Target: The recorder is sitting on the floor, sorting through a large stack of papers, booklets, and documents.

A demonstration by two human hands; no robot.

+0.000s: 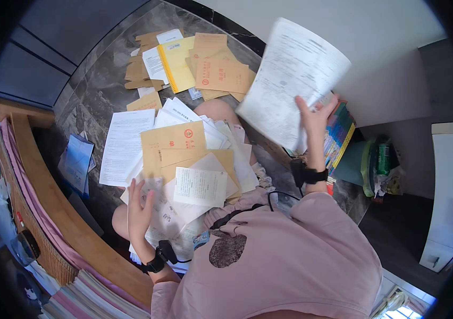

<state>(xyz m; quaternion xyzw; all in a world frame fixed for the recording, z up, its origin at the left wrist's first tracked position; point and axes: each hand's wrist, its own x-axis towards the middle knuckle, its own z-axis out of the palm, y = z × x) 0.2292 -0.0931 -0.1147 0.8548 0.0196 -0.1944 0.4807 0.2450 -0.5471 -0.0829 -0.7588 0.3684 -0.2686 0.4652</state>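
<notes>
My right hand point(314, 119) holds up a large printed white sheet point(290, 80), gripped at its lower edge and tilted over the floor. My left hand point(139, 204) rests flat, fingers spread, on printed papers point(165, 215) lying on my lap. In front of it sits a loose pile of white sheets and brown envelopes point(176, 146), with a small white printed slip point(201, 186) on top. Both wrists wear black bands.
More brown envelopes point(221, 74) and a yellow folder point(176, 64) lie farther off on the dark marble floor point(93, 90). A stack of colourful books point(338, 135) sits by my right hand. A wooden bench edge point(51, 191) runs along the left; a white cabinet point(447, 196) stands right.
</notes>
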